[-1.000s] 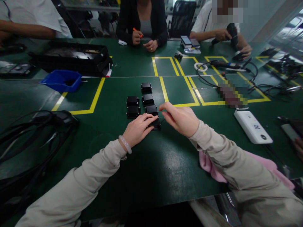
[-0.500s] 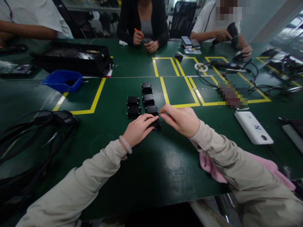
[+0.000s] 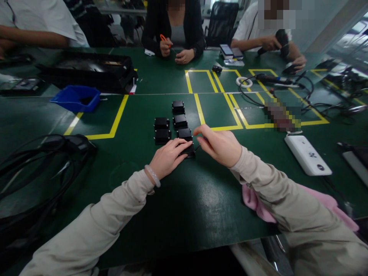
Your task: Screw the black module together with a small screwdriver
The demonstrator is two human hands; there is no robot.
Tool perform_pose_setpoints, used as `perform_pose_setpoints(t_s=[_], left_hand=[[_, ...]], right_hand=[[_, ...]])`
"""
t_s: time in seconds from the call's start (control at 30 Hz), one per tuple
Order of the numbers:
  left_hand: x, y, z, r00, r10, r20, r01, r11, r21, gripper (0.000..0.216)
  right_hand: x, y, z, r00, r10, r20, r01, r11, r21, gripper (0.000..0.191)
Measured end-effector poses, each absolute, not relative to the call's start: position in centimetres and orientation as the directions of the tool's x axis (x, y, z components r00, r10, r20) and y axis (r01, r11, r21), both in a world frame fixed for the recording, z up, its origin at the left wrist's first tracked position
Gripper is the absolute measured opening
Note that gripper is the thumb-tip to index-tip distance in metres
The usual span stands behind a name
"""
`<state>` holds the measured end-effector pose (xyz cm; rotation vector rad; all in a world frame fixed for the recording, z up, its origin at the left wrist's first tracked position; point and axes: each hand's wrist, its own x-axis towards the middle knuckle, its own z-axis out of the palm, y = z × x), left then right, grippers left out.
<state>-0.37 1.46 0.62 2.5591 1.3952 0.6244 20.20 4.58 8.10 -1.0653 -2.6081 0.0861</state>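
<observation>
My left hand (image 3: 169, 156) rests with its fingers over the nearest small black box (image 3: 189, 150), gripping it against the table and hiding much of it. To the right of that box, my right hand (image 3: 222, 147) is closed in a pinch on a thin dark rod-like tool (image 3: 197, 148). The rod's tip points at the box's right side; I cannot tell whether it touches. Just beyond, more black boxes with small bright side studs form a right column (image 3: 180, 121) and a left pair (image 3: 162, 136).
Black cables (image 3: 57, 172) lie at the left, below a blue bin (image 3: 76, 97) and black trays (image 3: 92, 71). At the right are a white power strip (image 3: 309, 155) and a pink cloth (image 3: 258, 203). Across the table, a person holds an orange-handled tool (image 3: 163, 37).
My right fingers have shifted slightly around the thin tool, with the thumb and forefinger a little further apart. My left hand and the boxes stay put. The person opposite has tilted the orange-handled tool.
</observation>
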Motion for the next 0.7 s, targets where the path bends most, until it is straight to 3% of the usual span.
perform_pose_setpoints(t_s=[0.53, 0.7], left_hand=[[-0.35, 1.45, 0.66, 0.475, 0.829, 0.294, 0.759, -0.555, 0.339, 0.039], [-0.32, 1.46, 0.65, 0.472, 0.828, 0.302, 0.76, -0.556, 0.338, 0.04]], right_hand=[[20.19, 4.59, 8.21, -0.667, 0.704, 0.244, 0.682, 0.708, -0.181, 0.038], [20.21, 4.6, 8.23, -0.671, 0.696, 0.255, 0.67, 0.717, -0.194, 0.031]])
